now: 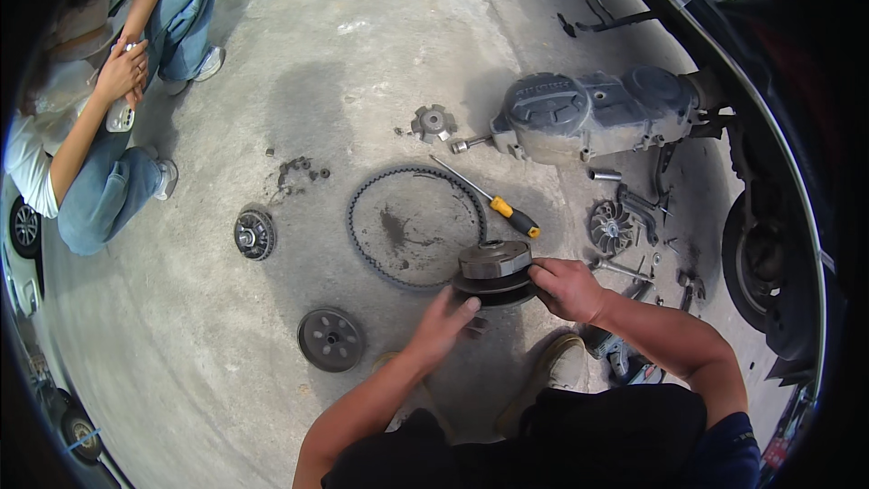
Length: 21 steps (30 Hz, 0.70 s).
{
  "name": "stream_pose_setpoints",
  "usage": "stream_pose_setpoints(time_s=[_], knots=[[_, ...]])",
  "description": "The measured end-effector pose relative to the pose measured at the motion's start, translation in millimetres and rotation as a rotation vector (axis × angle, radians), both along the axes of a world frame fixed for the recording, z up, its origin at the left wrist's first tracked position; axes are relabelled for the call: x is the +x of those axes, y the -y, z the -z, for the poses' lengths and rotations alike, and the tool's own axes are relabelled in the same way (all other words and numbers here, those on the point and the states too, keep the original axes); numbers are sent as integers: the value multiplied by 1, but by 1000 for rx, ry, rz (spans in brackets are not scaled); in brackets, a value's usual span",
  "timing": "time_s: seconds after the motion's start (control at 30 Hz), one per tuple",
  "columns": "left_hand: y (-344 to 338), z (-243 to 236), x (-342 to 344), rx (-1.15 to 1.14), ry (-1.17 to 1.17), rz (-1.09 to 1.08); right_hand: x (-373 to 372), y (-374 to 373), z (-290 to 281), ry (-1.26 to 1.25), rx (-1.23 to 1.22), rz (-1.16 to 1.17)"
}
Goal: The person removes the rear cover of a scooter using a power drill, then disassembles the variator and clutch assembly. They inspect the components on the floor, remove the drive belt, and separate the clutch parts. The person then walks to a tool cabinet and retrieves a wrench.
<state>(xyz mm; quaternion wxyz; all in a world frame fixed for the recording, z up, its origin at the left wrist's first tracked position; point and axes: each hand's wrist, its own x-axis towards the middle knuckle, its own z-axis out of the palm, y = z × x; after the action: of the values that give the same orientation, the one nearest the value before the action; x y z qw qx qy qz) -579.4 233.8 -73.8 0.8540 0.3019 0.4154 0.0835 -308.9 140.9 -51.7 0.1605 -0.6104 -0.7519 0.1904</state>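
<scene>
A dark, round clutch pulley assembly (494,263) is held up in front of me between both hands, its clutch side facing upward. My left hand (440,328) grips the lower left rim, thumb on the edge; the fingers beneath are partly hidden. At the opposite edge, my right hand (567,290) is closed on the pulley. Just beyond it lies a toothed drive belt (416,170) in a loop on the concrete. A screwdriver (516,216) with a yellow and black handle rests by the belt's right side. To the left, a round clutch bell (331,340) lies flat.
A variator pulley (254,234), small dark parts (299,174) and a lobed plate (434,123) lie farther off. The scooter's engine case (588,113) juts in from the right, above a fan wheel (613,226) and scattered tools. A person (118,81) crouches at upper left with a phone.
</scene>
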Motion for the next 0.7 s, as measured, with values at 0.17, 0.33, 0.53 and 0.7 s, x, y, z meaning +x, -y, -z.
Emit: stream_pose_setpoints(time_s=[0.17,0.33,0.53,0.7], knots=[[3,1,3,71,-33,21,6,10,6,32,-25,-31],[7,5,11,77,-26,12,4,24,11,34,-31,40],[5,6,13,50,8,-53,5,28,11,46,-92,-62],[9,6,4,-7,-56,-31,5,42,6,-13,-107,-156]])
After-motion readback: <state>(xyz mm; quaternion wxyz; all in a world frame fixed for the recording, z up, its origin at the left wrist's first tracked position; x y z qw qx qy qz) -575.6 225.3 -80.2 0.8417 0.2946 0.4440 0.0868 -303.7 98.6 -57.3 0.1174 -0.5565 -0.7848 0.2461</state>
